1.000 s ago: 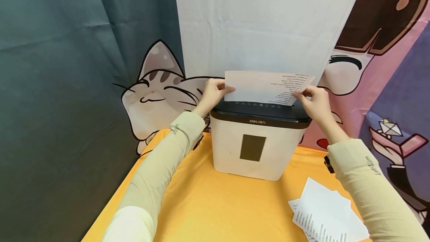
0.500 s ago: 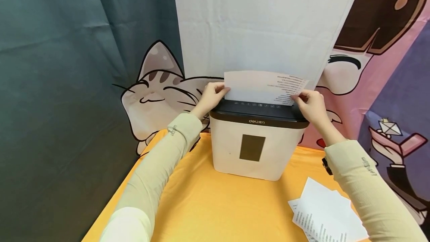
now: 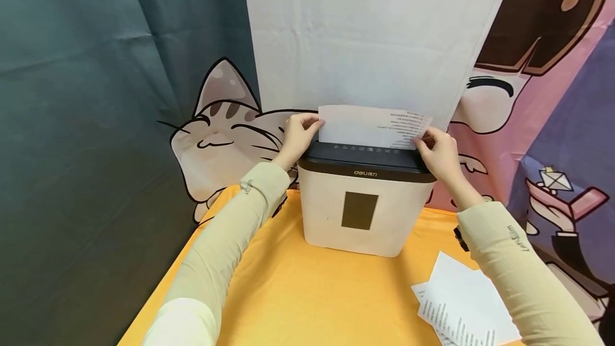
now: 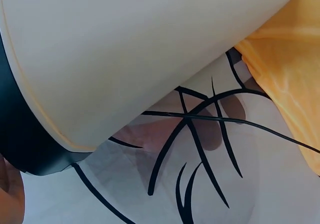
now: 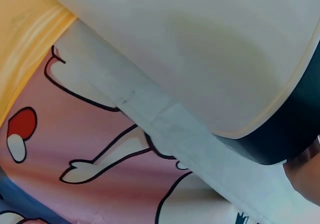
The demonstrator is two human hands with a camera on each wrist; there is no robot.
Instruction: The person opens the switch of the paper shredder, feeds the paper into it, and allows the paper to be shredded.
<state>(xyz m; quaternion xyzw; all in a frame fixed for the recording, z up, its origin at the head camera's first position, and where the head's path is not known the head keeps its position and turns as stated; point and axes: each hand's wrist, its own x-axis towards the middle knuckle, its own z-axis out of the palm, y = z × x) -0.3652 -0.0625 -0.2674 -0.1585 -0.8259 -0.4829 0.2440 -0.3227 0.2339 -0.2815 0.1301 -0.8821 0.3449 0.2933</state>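
Note:
A printed sheet of paper (image 3: 367, 125) stands upright in the top slot of a white paper shredder (image 3: 326, 212) with a black lid (image 3: 365, 162). My left hand (image 3: 299, 135) pinches the sheet at its left edge. At the right edge, my right hand (image 3: 439, 154) pinches it low down, thumb in front, close to the lid. The sheet's lower part is hidden in the slot. Both wrist views show mostly the shredder's side; a sliver of the left hand (image 4: 11, 194) and a bit of the right hand (image 5: 304, 176) appear at their edges.
Several loose printed sheets (image 3: 463, 303) lie overlapping near my right forearm on the yellow tablecloth (image 3: 307, 298). Behind the shredder hangs a backdrop (image 3: 375, 36) with cartoon drawings. A dark curtain (image 3: 86, 148) hangs at the left.
The sheet has sunk a little into the slot, so less of it shows. My right hand has shifted slightly left and down with its edge; the left hand stays at the left edge.

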